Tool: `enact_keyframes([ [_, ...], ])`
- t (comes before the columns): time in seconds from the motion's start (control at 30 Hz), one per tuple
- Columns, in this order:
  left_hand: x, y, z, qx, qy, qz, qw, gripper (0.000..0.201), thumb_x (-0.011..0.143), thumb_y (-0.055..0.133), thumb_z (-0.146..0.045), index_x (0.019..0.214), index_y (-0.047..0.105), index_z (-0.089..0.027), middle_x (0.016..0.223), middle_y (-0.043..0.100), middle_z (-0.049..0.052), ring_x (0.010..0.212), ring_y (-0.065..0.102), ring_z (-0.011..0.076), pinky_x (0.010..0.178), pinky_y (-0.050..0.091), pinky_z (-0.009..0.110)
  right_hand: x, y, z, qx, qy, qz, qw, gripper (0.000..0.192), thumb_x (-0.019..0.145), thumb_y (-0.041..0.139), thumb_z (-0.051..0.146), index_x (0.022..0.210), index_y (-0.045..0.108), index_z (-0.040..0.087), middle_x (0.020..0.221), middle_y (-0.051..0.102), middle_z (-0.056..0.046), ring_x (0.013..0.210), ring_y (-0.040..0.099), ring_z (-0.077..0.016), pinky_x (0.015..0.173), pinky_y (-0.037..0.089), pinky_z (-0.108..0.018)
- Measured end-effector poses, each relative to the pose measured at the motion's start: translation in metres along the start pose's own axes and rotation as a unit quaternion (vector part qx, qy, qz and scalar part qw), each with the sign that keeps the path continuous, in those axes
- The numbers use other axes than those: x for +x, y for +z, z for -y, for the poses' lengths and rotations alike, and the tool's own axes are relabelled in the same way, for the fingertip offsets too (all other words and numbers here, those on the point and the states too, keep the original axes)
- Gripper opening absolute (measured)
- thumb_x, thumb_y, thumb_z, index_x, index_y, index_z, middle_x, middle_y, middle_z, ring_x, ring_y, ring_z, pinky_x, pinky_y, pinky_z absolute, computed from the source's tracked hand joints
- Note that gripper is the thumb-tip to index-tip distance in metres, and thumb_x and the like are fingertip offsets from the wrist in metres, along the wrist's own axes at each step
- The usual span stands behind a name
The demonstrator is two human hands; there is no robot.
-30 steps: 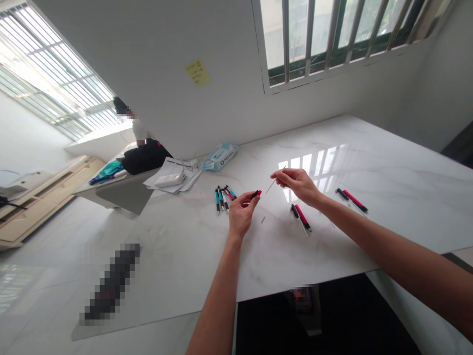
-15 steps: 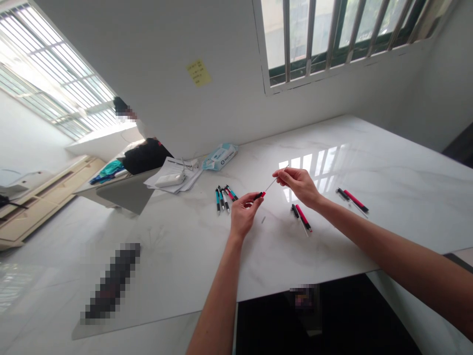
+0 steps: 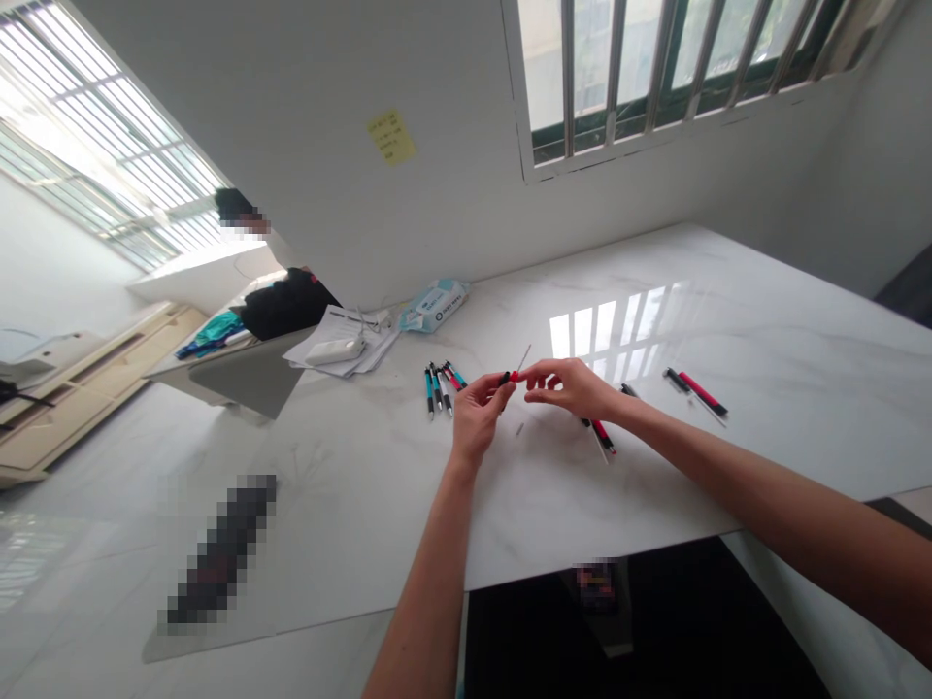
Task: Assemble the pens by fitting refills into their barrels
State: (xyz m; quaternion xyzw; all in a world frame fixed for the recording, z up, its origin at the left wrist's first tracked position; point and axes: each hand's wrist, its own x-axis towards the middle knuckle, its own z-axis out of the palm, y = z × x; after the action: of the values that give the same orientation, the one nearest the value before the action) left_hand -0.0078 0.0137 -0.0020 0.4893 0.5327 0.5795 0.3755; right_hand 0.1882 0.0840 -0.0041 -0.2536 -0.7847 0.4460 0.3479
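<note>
My left hand (image 3: 479, 413) is closed on a black and red pen barrel (image 3: 505, 379) above the white table. A thin pen refill (image 3: 525, 357) rises at a slant from beside the barrel's red end; whether it sits inside cannot be told. Close by, my right hand (image 3: 569, 385) has its thumb and index finger apart, the index fingertip at or near the red end. Partly covered by the right hand lies a red and black pen barrel (image 3: 601, 436) with a white refill (image 3: 600, 447). A small spring (image 3: 519, 429) rests on the table below the hands.
Several blue, red and black pens (image 3: 440, 390) lie left of my hands. Farther right is another red barrel (image 3: 703, 393) with black and white parts. A wipes packet (image 3: 435, 307) and papers (image 3: 342, 359) lie at the back. A person (image 3: 281, 257) sits beyond at the left.
My right hand has let go of the refill and moved left and down to the barrel's red end. The refill now stands up more steeply there. My left hand stays nearly in place.
</note>
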Motion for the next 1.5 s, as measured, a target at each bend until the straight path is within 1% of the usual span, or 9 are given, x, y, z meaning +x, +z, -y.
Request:
enact_keyframes([
  [0.1,0.002,-0.002,-0.003,-0.069,-0.016,-0.047,0.996,0.039,0.071,0.091,-0.044,0.099,0.082,-0.019,0.088,0.077,0.005,0.074,0.065,0.0128,0.072,0.051,0.027,-0.002,0.006,-0.006,-0.115,-0.035,0.03,0.992,0.016,0.091,0.076,0.033,0.103,0.083,0.028,0.1,0.076,-0.007,0.09,0.066,-0.0211,0.083,0.053,-0.036],
  [0.23,0.004,-0.006,-0.005,-0.145,-0.046,-0.074,0.986,0.042,0.068,0.093,-0.044,0.099,0.08,-0.018,0.087,0.075,0.003,0.071,0.061,0.0089,0.069,0.048,0.023,-0.003,0.018,-0.006,-0.214,-0.068,0.099,0.969,0.015,0.095,0.073,0.028,0.106,0.082,0.026,0.102,0.074,-0.009,0.096,0.065,-0.0239,0.087,0.05,-0.037],
  [0.4,0.004,-0.009,-0.007,-0.198,-0.071,-0.075,0.975,0.04,0.068,0.092,-0.042,0.098,0.079,-0.02,0.089,0.074,0.002,0.071,0.061,0.0082,0.069,0.047,0.022,-0.001,0.031,-0.001,-0.242,-0.08,0.14,0.957,0.012,0.093,0.069,0.013,0.093,0.079,0.02,0.096,0.072,-0.007,0.093,0.064,-0.0209,0.085,0.049,-0.032],
  [0.53,0.003,-0.007,-0.005,-0.148,-0.064,-0.073,0.984,0.04,0.07,0.091,-0.045,0.098,0.079,-0.019,0.09,0.074,0.004,0.073,0.061,0.0099,0.071,0.048,0.024,0.0,0.03,-0.003,-0.253,-0.079,0.134,0.955,0.014,0.094,0.063,0.01,0.09,0.074,0.017,0.093,0.072,-0.008,0.09,0.063,-0.0209,0.08,0.048,-0.031],
  [0.8,0.004,-0.005,0.009,0.013,-0.061,0.002,0.998,0.04,0.075,0.085,-0.048,0.1,0.083,-0.017,0.083,0.074,0.004,0.069,0.056,0.0114,0.069,0.045,0.025,0.005,-0.014,-0.023,-0.162,0.004,-0.011,0.987,0.021,0.093,0.063,0.019,0.106,0.078,0.023,0.098,0.076,-0.005,0.081,0.065,-0.0168,0.077,0.052,-0.03],
  [0.93,0.004,-0.007,0.014,0.063,-0.061,0.026,0.996,0.037,0.075,0.085,-0.046,0.099,0.084,-0.017,0.082,0.075,0.004,0.069,0.056,0.012,0.067,0.043,0.025,0.013,-0.035,-0.038,-0.111,0.052,-0.069,0.99,0.02,0.091,0.064,0.025,0.1,0.082,0.024,0.105,0.078,-0.006,0.084,0.069,-0.0181,0.083,0.056,-0.034],
  [1.07,0.004,-0.009,0.015,0.103,-0.073,0.029,0.992,0.04,0.077,0.083,-0.049,0.102,0.084,-0.017,0.081,0.076,0.004,0.066,0.057,0.0134,0.059,0.039,0.024,0.018,-0.057,-0.047,-0.006,0.086,-0.064,0.994,0.019,0.088,0.069,0.032,0.099,0.082,0.023,0.104,0.08,-0.006,0.089,0.073,-0.0199,0.088,0.057,-0.037],
  [1.2,0.004,-0.009,0.014,0.127,-0.068,0.029,0.989,0.038,0.075,0.084,-0.046,0.101,0.084,-0.018,0.086,0.079,0.007,0.073,0.063,0.016,0.063,0.043,0.025,0.018,-0.074,-0.047,0.059,0.096,-0.039,0.993,0.022,0.082,0.076,0.035,0.099,0.081,0.021,0.104,0.08,-0.008,0.094,0.073,-0.0204,0.091,0.056,-0.039],
  [1.5,0.005,-0.009,0.015,0.134,-0.062,0.045,0.988,0.036,0.075,0.085,-0.045,0.099,0.084,-0.019,0.088,0.08,0.007,0.074,0.066,0.0167,0.069,0.047,0.026,0.018,-0.071,-0.044,0.101,0.067,0.02,0.992,0.034,0.075,0.083,0.034,0.105,0.078,0.018,0.091,0.074,-0.005,0.09,0.069,-0.0189,0.084,0.054,-0.036],
])
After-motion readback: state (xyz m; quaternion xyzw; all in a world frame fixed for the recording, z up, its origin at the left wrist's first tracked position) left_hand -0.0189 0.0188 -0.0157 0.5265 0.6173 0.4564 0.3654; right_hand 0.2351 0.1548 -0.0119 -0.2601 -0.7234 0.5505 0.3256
